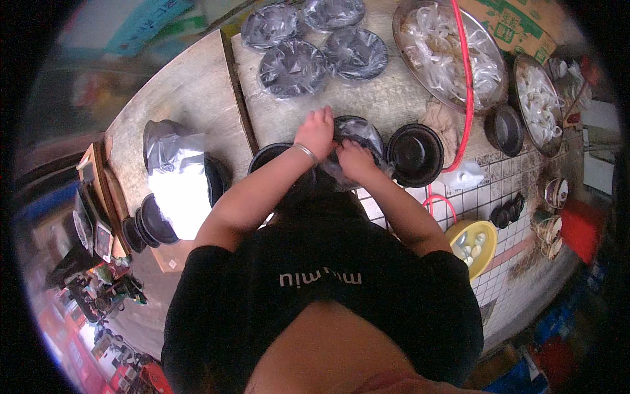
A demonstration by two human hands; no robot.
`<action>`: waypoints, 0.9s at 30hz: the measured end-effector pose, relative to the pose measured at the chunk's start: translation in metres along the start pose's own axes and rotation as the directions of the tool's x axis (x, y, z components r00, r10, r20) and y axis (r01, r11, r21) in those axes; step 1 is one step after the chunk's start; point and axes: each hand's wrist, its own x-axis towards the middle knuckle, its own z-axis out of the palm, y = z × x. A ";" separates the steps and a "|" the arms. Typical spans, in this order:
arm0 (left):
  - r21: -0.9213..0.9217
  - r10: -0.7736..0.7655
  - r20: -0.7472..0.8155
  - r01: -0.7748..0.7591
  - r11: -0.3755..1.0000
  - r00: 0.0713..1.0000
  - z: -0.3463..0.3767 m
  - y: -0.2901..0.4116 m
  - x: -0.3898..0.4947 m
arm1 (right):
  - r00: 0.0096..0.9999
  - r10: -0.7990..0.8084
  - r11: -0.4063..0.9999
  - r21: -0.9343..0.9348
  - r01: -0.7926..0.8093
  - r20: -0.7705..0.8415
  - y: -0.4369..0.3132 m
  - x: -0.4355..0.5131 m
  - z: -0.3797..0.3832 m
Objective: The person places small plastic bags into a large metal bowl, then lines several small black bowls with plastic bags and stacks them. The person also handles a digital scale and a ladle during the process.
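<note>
In front of me, a black bowl [358, 129] is partly covered with clear plastic film. My left hand [316, 132], with a bangle at its wrist, is at the bowl's left rim. My right hand [355, 160] presses on the film at the near side, fingers bent over the bowl. Whether either hand grips the film cannot be made out. An uncovered black bowl [415, 155] sits just to the right, and another dark bowl [268, 153] is partly hidden under my left forearm. Several film-lined black bowls [293, 68] stand farther back on the table.
A stack of clear plastic bags [179, 197] lies over dark bowls at left. A red hose [467, 88] crosses a metal tray [401, 44] of knotted plastic bags at right. A yellow basin [489, 246] stands on the tiled floor. A gap divides the tabletop [182, 83].
</note>
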 end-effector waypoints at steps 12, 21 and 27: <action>0.094 -0.263 0.500 0.251 0.963 0.825 0.001 -0.031 0.034 | 0.935 0.004 0.991 0.129 0.045 -0.354 0.051 0.025 -0.028; -0.392 0.236 0.208 -0.140 0.909 0.949 -0.044 -0.021 0.036 | 0.958 -0.095 0.995 -0.017 0.094 -0.270 0.034 0.024 -0.078; -0.899 0.442 0.436 0.361 0.248 0.783 -0.085 -0.005 0.024 | 0.945 -0.186 0.980 0.011 0.196 -0.268 0.005 -0.032 -0.148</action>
